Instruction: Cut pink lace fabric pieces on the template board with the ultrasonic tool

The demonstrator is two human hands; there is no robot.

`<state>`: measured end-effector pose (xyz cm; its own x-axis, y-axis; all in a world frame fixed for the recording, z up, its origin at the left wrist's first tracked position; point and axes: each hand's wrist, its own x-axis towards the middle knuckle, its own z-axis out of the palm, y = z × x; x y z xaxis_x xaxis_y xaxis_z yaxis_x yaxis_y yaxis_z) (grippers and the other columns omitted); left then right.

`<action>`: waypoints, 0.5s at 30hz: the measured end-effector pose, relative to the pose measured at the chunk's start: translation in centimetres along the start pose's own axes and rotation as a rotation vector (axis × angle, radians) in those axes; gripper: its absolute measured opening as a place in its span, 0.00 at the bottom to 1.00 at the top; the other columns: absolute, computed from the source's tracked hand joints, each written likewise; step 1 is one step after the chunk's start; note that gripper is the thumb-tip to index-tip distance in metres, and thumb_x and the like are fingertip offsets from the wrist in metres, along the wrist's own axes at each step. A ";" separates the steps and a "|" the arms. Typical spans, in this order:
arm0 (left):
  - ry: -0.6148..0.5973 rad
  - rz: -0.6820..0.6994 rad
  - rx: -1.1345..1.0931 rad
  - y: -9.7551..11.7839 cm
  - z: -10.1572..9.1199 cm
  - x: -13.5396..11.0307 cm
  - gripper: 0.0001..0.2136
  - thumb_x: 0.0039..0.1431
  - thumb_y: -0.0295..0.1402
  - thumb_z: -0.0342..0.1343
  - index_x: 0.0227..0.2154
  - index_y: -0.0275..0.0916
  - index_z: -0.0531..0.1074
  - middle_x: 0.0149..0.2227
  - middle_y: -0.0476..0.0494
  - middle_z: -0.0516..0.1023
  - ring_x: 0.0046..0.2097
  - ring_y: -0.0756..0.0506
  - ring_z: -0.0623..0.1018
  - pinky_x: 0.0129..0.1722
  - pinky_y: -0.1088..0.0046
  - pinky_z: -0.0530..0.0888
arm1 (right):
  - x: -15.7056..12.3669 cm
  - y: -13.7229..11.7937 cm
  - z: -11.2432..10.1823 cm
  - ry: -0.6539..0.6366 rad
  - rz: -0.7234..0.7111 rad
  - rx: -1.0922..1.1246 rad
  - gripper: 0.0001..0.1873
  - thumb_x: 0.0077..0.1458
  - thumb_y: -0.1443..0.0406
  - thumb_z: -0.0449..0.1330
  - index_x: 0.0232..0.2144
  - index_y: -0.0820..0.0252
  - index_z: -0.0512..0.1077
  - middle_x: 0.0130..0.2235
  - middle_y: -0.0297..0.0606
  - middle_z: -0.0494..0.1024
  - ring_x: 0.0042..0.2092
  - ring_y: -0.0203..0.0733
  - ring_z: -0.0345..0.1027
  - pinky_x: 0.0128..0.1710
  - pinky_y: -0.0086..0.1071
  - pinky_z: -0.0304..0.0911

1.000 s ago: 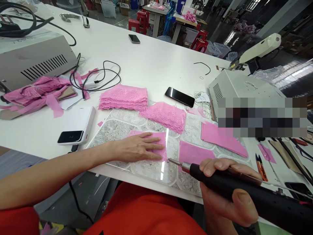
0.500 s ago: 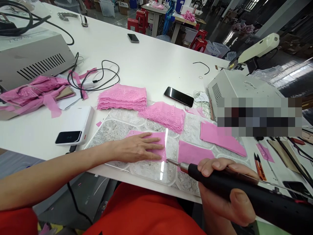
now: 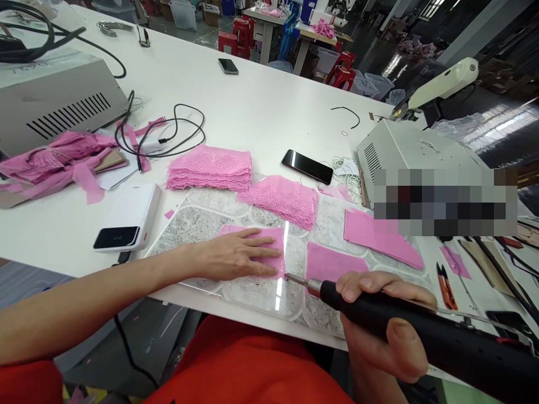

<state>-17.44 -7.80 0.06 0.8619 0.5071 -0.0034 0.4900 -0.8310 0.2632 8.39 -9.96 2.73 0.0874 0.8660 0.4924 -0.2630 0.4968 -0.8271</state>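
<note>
My left hand [image 3: 236, 255] lies flat, fingers stretched out, on a pink fabric piece [image 3: 275, 238] that rests on a clear glass plate [image 3: 252, 292]. My right hand [image 3: 379, 331] is wrapped round the black handle of a hot cutting tool [image 3: 421, 334]. The tool's metal tip [image 3: 290, 277] touches the lower right corner of that pink piece. Another pink fabric piece [image 3: 330, 264] lies just right of the tip.
A stack of pink lace [image 3: 210, 167] and a second lace pile [image 3: 286, 199] lie behind the plate, pink sheets [image 3: 379, 235] to the right. A white power bank [image 3: 126, 219], a phone [image 3: 307, 166], cables [image 3: 168, 134], two metal boxes [image 3: 54, 95] [image 3: 412, 151] and snips [image 3: 446, 286] stand around.
The tool tip has slid a little left, up to the corner of the pink piece under my left hand. My left hand has stayed put.
</note>
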 end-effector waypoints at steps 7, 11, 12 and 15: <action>0.049 0.025 -0.009 -0.1 0.0 0.0 0.20 0.68 0.27 0.47 0.60 0.49 0.65 0.66 0.44 0.59 0.67 0.40 0.58 0.67 0.54 0.52 | 0.1 -0.2 -0.2 -0.055 -0.003 0.027 0.07 0.51 0.64 0.59 0.35 0.57 0.69 0.32 0.34 0.72 0.26 0.37 0.68 0.25 0.39 0.66; 0.054 0.007 -0.099 0.0 -0.2 0.1 0.20 0.67 0.26 0.49 0.59 0.51 0.66 0.65 0.44 0.59 0.67 0.40 0.58 0.67 0.54 0.51 | 0.3 0.0 -0.4 -0.047 -0.009 0.025 0.09 0.50 0.64 0.59 0.36 0.58 0.69 0.32 0.34 0.72 0.26 0.37 0.68 0.25 0.38 0.66; 0.064 0.001 -0.124 0.0 -0.4 0.1 0.20 0.67 0.27 0.49 0.59 0.50 0.66 0.65 0.44 0.59 0.67 0.41 0.58 0.67 0.55 0.51 | 0.4 0.0 -0.4 -0.037 -0.004 0.023 0.09 0.50 0.64 0.59 0.36 0.59 0.69 0.32 0.34 0.72 0.25 0.38 0.68 0.25 0.38 0.66; 0.080 -0.054 -0.156 0.3 -1.2 -0.3 0.18 0.68 0.29 0.49 0.59 0.47 0.66 0.66 0.42 0.58 0.68 0.41 0.56 0.68 0.55 0.49 | 0.6 -0.2 -0.4 -0.005 -0.013 0.006 0.10 0.48 0.64 0.58 0.36 0.59 0.70 0.31 0.34 0.72 0.25 0.38 0.67 0.24 0.38 0.64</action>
<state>-17.71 -7.95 1.25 0.8187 0.5716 0.0540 0.5035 -0.7599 0.4111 8.87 -9.52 3.12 0.0863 0.8592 0.5043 -0.2675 0.5076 -0.8190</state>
